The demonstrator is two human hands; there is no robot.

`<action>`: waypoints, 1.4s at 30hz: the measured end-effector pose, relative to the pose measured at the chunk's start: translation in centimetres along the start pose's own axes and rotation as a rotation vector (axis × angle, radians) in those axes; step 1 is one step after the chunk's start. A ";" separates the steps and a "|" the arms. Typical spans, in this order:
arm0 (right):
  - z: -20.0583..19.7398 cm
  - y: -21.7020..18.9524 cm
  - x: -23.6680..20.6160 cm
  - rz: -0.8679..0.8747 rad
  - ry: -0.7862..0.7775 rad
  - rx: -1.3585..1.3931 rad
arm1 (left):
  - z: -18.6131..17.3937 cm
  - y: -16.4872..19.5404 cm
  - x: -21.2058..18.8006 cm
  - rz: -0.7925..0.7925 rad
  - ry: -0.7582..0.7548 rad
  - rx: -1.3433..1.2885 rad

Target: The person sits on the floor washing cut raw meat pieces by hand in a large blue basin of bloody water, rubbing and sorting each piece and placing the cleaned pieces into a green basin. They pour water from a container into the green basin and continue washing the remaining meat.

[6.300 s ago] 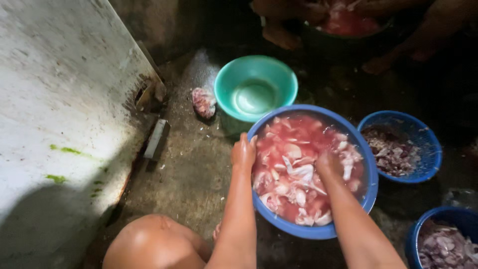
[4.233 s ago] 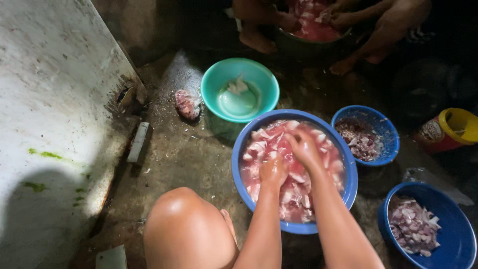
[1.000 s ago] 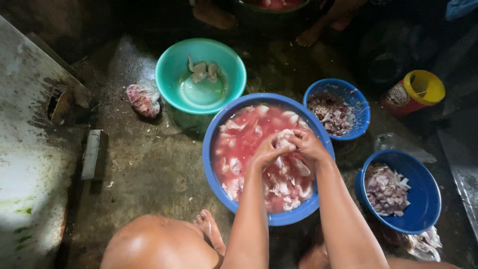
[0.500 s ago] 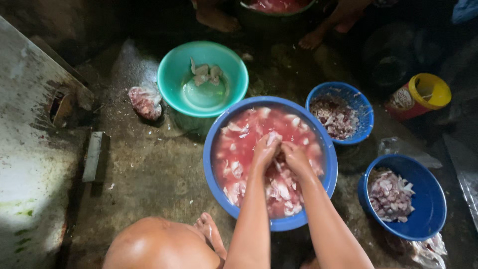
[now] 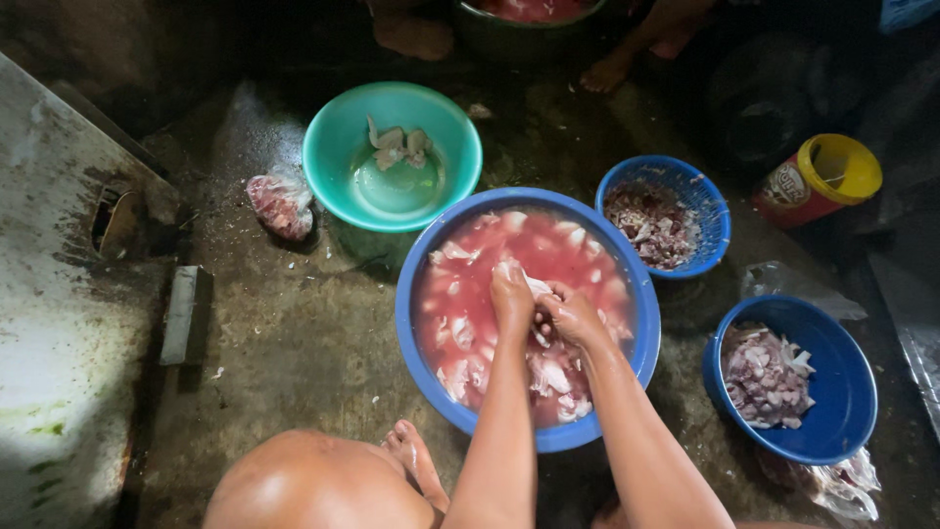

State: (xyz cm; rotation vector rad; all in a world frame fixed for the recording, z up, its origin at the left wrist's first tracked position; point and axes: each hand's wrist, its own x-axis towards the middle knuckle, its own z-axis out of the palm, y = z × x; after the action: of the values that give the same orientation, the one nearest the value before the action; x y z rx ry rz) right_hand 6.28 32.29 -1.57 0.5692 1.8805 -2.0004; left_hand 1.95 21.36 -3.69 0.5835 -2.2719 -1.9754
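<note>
**A:** Over at nine o'clock, what's that lump on the wet floor?

**B:** bagged meat [image 5: 280, 204], just beside the teal bowl [image 5: 338, 162] at eleven. Dead centre, big blue basin [image 5: 416, 338] of pink water and meat pieces [image 5: 548, 377].

**A:** And the hands?

**B:** left hand [image 5: 511, 297] and right hand [image 5: 571, 315] touching, both closed on one pale meat scrap [image 5: 524, 279] over the basin. Two small blue bowls [image 5: 710, 211] of scraps sit at two and four.
</note>
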 end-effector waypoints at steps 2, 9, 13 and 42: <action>-0.2 0.1 0.4 -0.016 0.043 0.044 | 0.0 -0.1 0.5 0.022 0.042 0.092; -1.8 1.7 2.9 0.025 0.140 0.370 | -0.3 0.9 0.8 -0.231 -0.392 -0.393; -1.7 2.8 3.2 -0.117 0.151 0.071 | 0.2 1.1 -0.8 -0.236 -0.447 -0.364; 1.1 2.5 1.9 -0.504 0.323 -0.480 | 0.6 -1.0 -0.3 0.005 -0.151 -0.141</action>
State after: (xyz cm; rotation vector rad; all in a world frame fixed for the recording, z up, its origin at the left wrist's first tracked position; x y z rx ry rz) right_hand 5.84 31.06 -4.65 0.3129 2.8158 -1.6736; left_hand 2.30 21.89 -4.67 0.4282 -2.1865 -2.2252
